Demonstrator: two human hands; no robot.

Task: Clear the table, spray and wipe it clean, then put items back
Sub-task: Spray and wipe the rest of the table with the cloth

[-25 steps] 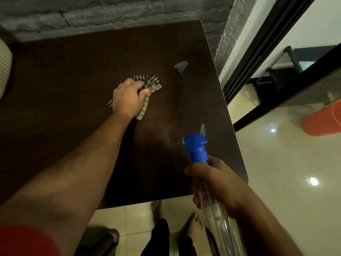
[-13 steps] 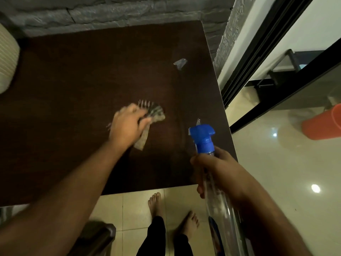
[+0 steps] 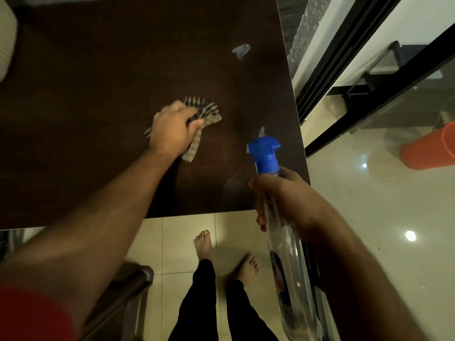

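A dark brown wooden table (image 3: 98, 82) fills the upper left of the view. My left hand (image 3: 172, 130) presses a crumpled striped cloth (image 3: 205, 112) onto the tabletop, right of its middle. My right hand (image 3: 283, 195) grips the neck of a clear spray bottle (image 3: 288, 254) with a blue trigger head (image 3: 264, 152), held over the table's near right corner, nozzle toward the table. A small pale scrap (image 3: 241, 50) lies on the table near its far right edge.
A cream ribbed object (image 3: 6, 40) sits at the table's far left edge. A chair back (image 3: 133, 279) stands below the table's near edge, beside my bare feet (image 3: 204, 244) on the tiled floor. A glass door frame (image 3: 344, 77) and an orange bucket (image 3: 430, 151) lie right.
My left hand has dragged the cloth toward me and a little to the right across the tabletop. The spray bottle stays in my right hand near the table's right corner.
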